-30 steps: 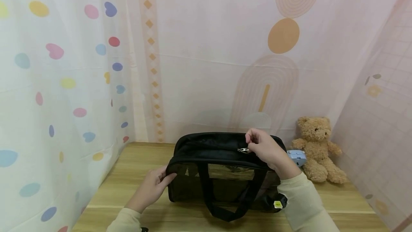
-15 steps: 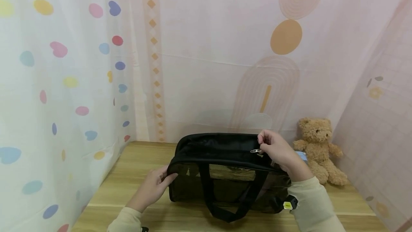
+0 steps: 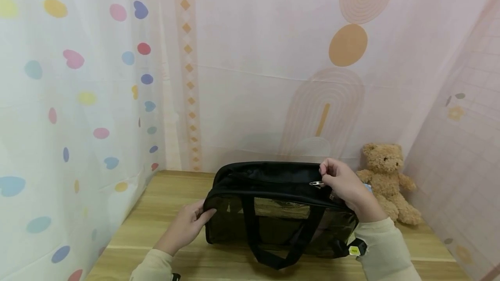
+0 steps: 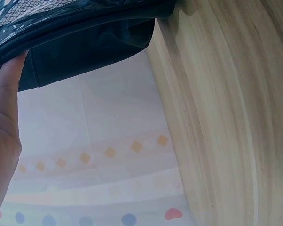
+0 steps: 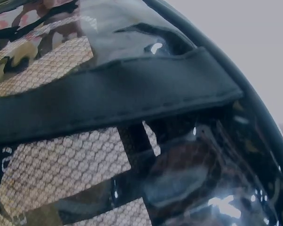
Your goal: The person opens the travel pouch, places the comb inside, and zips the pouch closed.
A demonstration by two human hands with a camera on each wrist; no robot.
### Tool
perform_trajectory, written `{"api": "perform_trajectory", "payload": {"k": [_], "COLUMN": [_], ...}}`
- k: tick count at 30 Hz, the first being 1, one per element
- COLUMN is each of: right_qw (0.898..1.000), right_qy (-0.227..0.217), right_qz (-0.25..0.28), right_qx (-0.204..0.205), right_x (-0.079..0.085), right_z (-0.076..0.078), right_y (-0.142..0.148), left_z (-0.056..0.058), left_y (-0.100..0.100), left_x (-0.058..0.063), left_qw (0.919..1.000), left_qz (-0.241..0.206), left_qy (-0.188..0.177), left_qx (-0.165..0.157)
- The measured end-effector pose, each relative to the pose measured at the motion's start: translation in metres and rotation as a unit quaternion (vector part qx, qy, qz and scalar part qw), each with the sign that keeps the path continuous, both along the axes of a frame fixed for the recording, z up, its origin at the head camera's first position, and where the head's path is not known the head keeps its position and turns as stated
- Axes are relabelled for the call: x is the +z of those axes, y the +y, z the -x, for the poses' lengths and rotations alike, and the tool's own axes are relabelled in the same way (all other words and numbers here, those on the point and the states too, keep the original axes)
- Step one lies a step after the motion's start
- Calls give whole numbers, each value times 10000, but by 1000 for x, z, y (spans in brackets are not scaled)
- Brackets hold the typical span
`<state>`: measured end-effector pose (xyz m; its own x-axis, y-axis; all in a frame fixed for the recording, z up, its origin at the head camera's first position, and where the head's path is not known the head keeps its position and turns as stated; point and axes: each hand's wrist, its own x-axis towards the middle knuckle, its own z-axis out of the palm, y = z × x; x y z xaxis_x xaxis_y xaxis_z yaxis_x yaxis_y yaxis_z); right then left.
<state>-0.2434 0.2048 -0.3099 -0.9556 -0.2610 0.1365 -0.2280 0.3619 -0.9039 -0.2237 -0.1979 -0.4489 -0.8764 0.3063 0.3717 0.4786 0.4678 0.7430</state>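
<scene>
One left grip (image 3: 187, 223) pinching a black bag (image 3: 278, 225), right grip (image 3: 345, 186) clamped on its zipper pull (image 3: 316, 183)

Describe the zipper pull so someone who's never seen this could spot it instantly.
On the wooden table sits a black bag with a handle drooping in front. Follow its top rightward to the right hand, which pinches the zipper pull. It's small and silvery, unlike the black material around it.

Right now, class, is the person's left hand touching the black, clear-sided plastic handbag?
Touching: in the head view, the left hand grips the black handbag, thumb over its front.
</scene>
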Motion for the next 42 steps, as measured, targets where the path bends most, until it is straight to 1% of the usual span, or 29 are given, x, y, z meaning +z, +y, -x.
{"api": "perform_trajectory", "payload": {"k": [5, 12, 16, 19, 27, 32, 38, 42], "right_qw": [9999, 9994, 9991, 9991, 9985, 9981, 9975, 9964], "right_qy": [-37, -99, -44, 8, 187, 206, 86, -28], "right_qz": [64, 191, 252, 198, 141, 137, 200, 187], "right_qx": [-100, -266, -348, -371, -503, -569, -665, -830], "right_x": [-1, -2, -3, -4, -8, -9, -10, -10], "right_z": [-1, -3, -4, -5, -6, -6, -6, -5], "right_y": [5, 15, 21, 25, 32, 38, 44, 49], "left_z": [-1, 0, 0, 1, 2, 3, 4, 5], "left_y": [0, 2, 2, 3, 4, 4, 3, 2], "left_x": [2, 3, 3, 3, 3, 3, 2, 1], "left_qw": [9999, 10000, 10000, 9999, 9997, 9996, 9997, 9997], "left_qz": [-5, 50, 59, 49, 206, 199, 137, 148], "left_qy": [-137, -18, 20, 60, 145, 181, 159, 146], "left_qx": [0, -2, -39, -79, -38, -41, -116, -157]}}
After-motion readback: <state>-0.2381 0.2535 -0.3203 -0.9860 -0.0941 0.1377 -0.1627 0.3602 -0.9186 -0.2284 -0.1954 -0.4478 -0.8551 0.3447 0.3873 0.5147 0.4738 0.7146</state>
